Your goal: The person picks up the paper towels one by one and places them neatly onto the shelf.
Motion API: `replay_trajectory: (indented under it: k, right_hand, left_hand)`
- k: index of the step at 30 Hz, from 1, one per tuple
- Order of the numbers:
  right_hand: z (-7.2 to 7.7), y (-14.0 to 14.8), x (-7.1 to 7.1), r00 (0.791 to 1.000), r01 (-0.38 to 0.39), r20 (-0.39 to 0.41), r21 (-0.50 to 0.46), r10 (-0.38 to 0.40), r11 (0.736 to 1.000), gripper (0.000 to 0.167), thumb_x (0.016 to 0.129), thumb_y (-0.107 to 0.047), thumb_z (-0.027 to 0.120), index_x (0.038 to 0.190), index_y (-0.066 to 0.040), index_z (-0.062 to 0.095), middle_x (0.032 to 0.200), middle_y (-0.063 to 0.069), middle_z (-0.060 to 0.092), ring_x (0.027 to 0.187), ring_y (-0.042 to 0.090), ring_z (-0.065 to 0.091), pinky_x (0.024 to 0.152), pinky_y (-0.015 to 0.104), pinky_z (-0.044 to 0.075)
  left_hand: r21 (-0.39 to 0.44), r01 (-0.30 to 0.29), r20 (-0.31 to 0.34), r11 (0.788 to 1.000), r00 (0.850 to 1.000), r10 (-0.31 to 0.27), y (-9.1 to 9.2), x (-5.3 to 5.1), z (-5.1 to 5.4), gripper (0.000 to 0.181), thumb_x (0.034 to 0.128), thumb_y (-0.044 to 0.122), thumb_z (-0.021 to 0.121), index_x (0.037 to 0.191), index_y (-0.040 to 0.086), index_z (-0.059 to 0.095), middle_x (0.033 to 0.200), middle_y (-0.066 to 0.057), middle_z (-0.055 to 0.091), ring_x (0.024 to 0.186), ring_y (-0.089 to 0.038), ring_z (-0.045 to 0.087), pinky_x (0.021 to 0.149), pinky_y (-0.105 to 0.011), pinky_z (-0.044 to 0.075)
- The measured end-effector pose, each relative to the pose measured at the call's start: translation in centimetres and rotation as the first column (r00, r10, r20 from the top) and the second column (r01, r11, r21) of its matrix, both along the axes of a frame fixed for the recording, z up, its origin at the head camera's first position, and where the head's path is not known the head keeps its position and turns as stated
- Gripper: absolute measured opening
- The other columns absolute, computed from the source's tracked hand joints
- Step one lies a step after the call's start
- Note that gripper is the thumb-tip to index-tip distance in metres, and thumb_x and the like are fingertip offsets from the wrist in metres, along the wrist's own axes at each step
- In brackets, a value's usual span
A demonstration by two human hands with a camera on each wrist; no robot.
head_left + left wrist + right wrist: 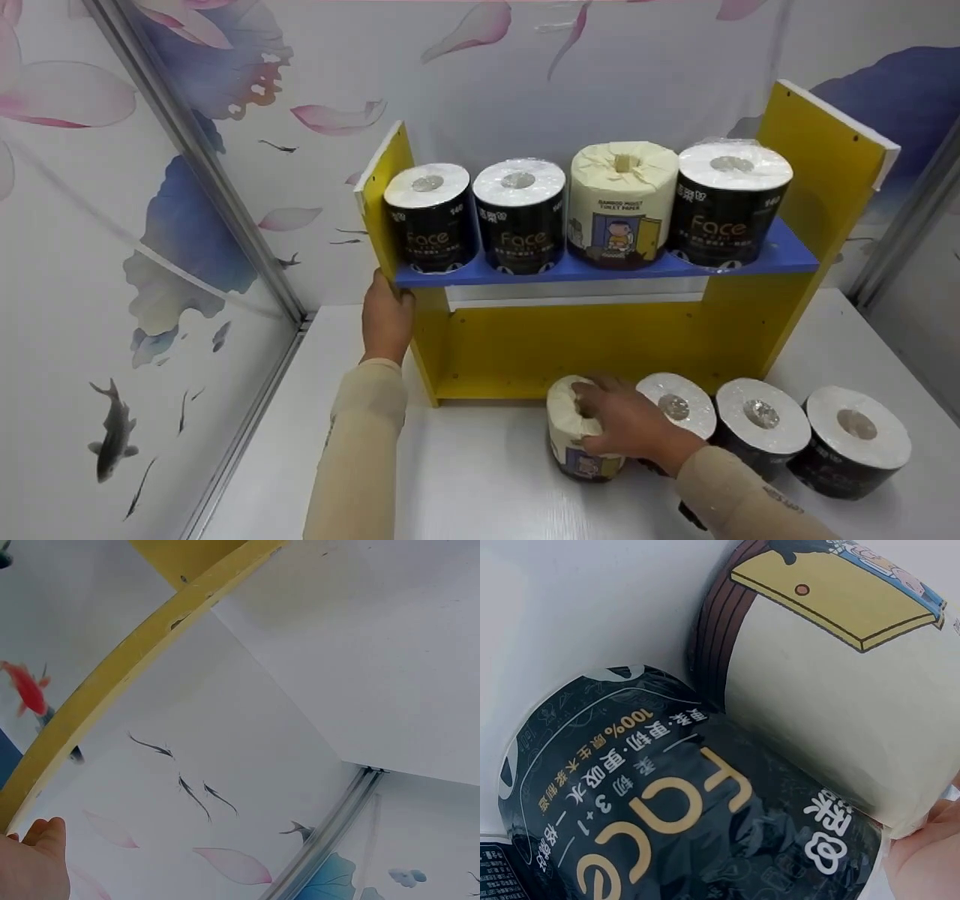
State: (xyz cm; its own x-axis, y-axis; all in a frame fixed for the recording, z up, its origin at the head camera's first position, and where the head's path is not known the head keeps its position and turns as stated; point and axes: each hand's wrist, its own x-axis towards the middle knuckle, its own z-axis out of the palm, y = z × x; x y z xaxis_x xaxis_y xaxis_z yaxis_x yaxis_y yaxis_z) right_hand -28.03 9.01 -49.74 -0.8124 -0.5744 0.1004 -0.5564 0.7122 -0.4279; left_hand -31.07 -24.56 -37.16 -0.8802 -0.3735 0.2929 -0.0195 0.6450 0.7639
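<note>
My left hand (386, 319) grips the left side panel of a yellow and blue shelf (570, 345), just below the blue board. In the left wrist view the fingers (49, 840) lie at the panel's edge (112, 671). With my right hand (626, 420) I hold the top of a cream-wrapped toilet paper roll (566, 427), which stands on the table in front of the shelf. That same cream roll (817, 682) is seen close up in the right wrist view, against a black-wrapped toilet paper roll (682, 802).
On the blue board (487, 279) stand black-wrapped rolls (431, 225) and one cream roll (622, 217). More black-wrapped rolls (761, 416) stand in a row on the white table (480, 487), right of my right hand. Printed wall panels (487, 90) enclose the table.
</note>
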Motion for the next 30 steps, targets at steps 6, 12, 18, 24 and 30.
replay_trajectory:
  k: [6, 12, 18, 24, 30]
  right_hand:
    - [0.0, -0.1, 0.1, 1.0, -0.003, 0.002, -0.012, 0.003, 1.0, 0.077, 0.068, -0.03, 0.077, 0.137, -0.005, 0.052, 0.141, 0.025, 0.044, 0.122, 0.042, 0.049, 0.088, 0.051, 0.048]
    - [0.2, -0.1, 0.1, 1.0, 0.018, 0.026, -0.01, -0.017, 1.0, 0.078, 0.068, -0.03, 0.077, 0.138, -0.006, 0.052, 0.142, 0.024, 0.043, 0.124, 0.039, 0.048, 0.091, 0.05, 0.047]
    - [0.6, -0.1, 0.2, 0.999, 0.019, 0.043, -0.031, -0.017, 0.999, 0.077, 0.068, -0.029, 0.077, 0.138, -0.006, 0.052, 0.141, 0.024, 0.044, 0.124, 0.038, 0.048, 0.094, 0.051, 0.046]
    - [1.0, -0.3, 0.2, 1.0, -0.009, 0.025, -0.038, 0.01, 0.999, 0.074, 0.068, -0.028, 0.077, 0.134, -0.005, 0.055, 0.139, 0.025, 0.045, 0.122, 0.038, 0.05, 0.092, 0.05, 0.048]
    - [1.5, -0.3, 0.0, 0.999, -0.039, 0.006, -0.044, 0.04, 0.998, 0.07, 0.069, -0.032, 0.08, 0.129, -0.004, 0.059, 0.137, 0.023, 0.048, 0.121, 0.039, 0.05, 0.093, 0.051, 0.047]
  left_hand:
    - [-0.007, -0.001, -0.002, 1.0, 1.0, 0.001, 0.0, 0.0, 0.0, 0.04, 0.0947, 0.006, 0.05, 0.133, -0.002, 0.043, 0.125, -0.019, 0.058, 0.115, -0.03, 0.056, 0.098, -0.045, 0.043]
    - [0.001, -0.003, 0.017, 1.0, 1.0, 0.003, 0.1, 0.1, 0.0, 0.041, 0.0955, 0.007, 0.05, 0.135, -0.001, 0.042, 0.127, -0.018, 0.057, 0.118, -0.03, 0.055, 0.1, -0.045, 0.042]
    - [0.021, -0.004, 0.033, 1.0, 0.999, 0.004, 0.1, 0.0, 0.1, 0.04, 0.0967, 0.009, 0.049, 0.136, 0.001, 0.042, 0.127, -0.016, 0.057, 0.117, -0.028, 0.055, 0.1, -0.045, 0.043]
    - [0.025, -0.005, 0.036, 1.0, 0.999, 0.004, 0.1, 0.0, 0.1, 0.041, 0.0967, 0.009, 0.049, 0.136, 0.001, 0.041, 0.127, -0.017, 0.057, 0.117, -0.028, 0.055, 0.1, -0.044, 0.043]
    - [0.026, -0.003, 0.016, 1.0, 1.0, 0.003, 0.2, 0.1, 0.0, 0.043, 0.0966, 0.009, 0.049, 0.138, 0.001, 0.041, 0.128, -0.016, 0.057, 0.117, -0.028, 0.055, 0.101, -0.044, 0.043]
